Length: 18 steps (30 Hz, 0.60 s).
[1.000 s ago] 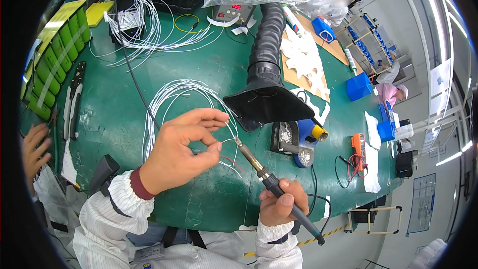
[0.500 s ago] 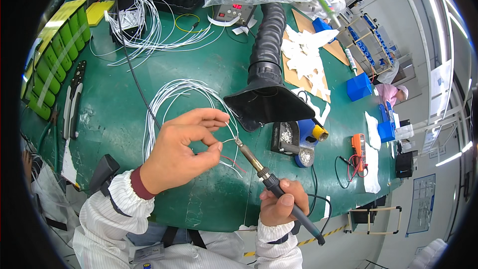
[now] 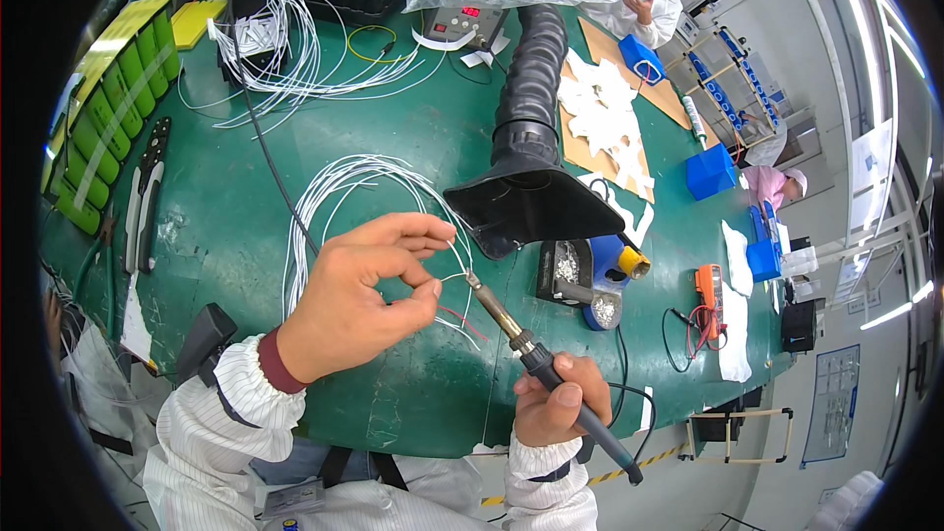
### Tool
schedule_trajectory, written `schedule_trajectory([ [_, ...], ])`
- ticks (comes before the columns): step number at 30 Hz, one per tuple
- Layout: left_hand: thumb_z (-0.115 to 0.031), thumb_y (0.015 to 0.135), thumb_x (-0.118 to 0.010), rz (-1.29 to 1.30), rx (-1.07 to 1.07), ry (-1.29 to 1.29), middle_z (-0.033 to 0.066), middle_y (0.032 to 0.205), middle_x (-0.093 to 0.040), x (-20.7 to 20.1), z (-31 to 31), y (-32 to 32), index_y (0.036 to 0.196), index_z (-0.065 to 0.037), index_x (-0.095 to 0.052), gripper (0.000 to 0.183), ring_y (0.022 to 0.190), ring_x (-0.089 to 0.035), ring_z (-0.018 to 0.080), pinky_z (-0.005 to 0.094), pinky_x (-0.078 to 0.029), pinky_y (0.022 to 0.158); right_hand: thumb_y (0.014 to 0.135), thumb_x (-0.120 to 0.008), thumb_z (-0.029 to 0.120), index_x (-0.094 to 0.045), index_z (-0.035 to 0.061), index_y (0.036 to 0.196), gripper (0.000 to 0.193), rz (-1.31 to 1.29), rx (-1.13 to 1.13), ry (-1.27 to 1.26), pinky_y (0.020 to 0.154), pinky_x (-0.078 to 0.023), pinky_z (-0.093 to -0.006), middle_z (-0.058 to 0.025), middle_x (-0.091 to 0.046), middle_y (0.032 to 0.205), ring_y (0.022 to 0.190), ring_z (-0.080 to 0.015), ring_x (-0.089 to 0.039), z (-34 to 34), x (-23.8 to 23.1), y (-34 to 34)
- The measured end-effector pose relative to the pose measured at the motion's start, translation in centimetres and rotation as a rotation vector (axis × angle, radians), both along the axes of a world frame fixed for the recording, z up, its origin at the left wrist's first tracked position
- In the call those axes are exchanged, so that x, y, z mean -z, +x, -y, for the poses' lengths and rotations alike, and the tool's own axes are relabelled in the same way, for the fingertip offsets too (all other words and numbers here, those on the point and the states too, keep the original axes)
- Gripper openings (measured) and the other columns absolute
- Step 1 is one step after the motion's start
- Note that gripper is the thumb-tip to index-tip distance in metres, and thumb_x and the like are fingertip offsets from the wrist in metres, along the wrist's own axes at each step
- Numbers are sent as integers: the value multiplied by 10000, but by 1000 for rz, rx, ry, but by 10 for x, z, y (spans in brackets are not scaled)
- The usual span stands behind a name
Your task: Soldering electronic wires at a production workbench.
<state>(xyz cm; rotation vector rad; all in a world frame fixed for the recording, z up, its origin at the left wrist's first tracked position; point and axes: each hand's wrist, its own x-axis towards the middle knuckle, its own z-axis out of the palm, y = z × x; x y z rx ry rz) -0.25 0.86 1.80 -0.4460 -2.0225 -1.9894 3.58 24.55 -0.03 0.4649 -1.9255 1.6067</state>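
Observation:
My right hand (image 3: 560,399) is wrapped round the dark handle of a soldering iron (image 3: 526,342), which slants up and left. The iron's tip meets thin wire ends in front of my left hand (image 3: 366,287). My left fingers pinch a white wire (image 3: 454,249) at their tips, and a second thin strand runs from my thumb to the tip; whether that is wire or solder I cannot tell. Behind and under my left hand lies a loose coil of white wires (image 3: 324,199) on the green table. A black fume hood (image 3: 536,199) on a ribbed hose opens just above the iron.
Right of the hood stand a tip-cleaner box (image 3: 551,280) and a blue bottle (image 3: 608,261). An orange multimeter (image 3: 710,287) lies farther right. Wire strippers (image 3: 147,202) and green bins (image 3: 118,108) line the left. Behind sit more white wires (image 3: 285,59) and a soldering station (image 3: 460,28). A co-worker (image 3: 649,0) is across the table.
Both my hands and the iron have hardly moved. Across the table, the co-worker has shifted, and a hand with a green object now shows higher up.

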Motion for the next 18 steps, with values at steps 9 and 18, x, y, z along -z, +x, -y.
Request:
schedule_trajectory([
  [9, 72, 797, -684, -4, 3, 8, 208, 1294, -636, 2, 0, 0, 793, 39, -690, 34, 1190, -656, 324, 438, -499, 1072, 944, -700, 408, -640, 35, 1050, 392, 78, -3, -61, 463, -543, -300, -111, -599, 853, 595, -185, -614, -2, 3, 6],
  [18, 68, 798, -683, -23, -1, 13, 209, 1290, -635, 2, 0, -1, 783, 39, -688, 32, 1184, -657, 325, 439, -501, 1068, 935, -686, 433, -640, 41, 1046, 410, 82, 42, -60, 444, -517, -297, -137, -597, 796, 509, -194, -600, -1, 3, 5],
])
